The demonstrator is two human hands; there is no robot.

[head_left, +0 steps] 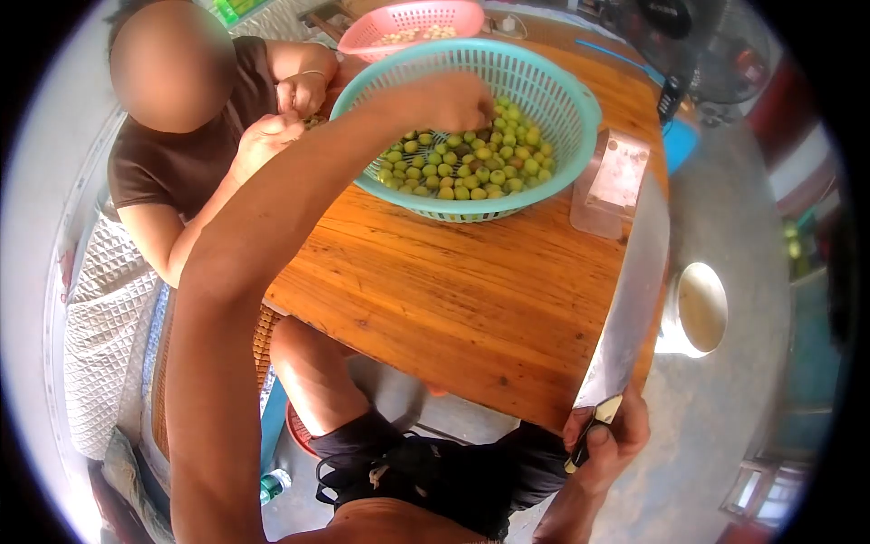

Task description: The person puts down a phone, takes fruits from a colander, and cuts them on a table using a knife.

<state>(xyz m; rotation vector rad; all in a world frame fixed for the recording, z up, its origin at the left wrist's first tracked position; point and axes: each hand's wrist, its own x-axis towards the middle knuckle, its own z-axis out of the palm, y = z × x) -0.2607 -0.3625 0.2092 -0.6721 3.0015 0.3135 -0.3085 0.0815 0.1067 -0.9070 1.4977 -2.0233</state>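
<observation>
My left hand is over the far side of a large turquoise plastic basket, its fingers curled downward. What those fingers hold, if anything, is hidden. Small round green fruits, some yellowish or brown, fill the near and right part of the basket. At the table's near right corner, my right hand grips the black handle, with a cream collar, of a long knife. Its broad silver blade points away from me along the right edge of the table.
Wooden table in front. A person sits at the left, both hands together near the basket. Behind are a pink basket with pale pieces and, to the right, a fan. A clear plastic container and a floor bucket are right.
</observation>
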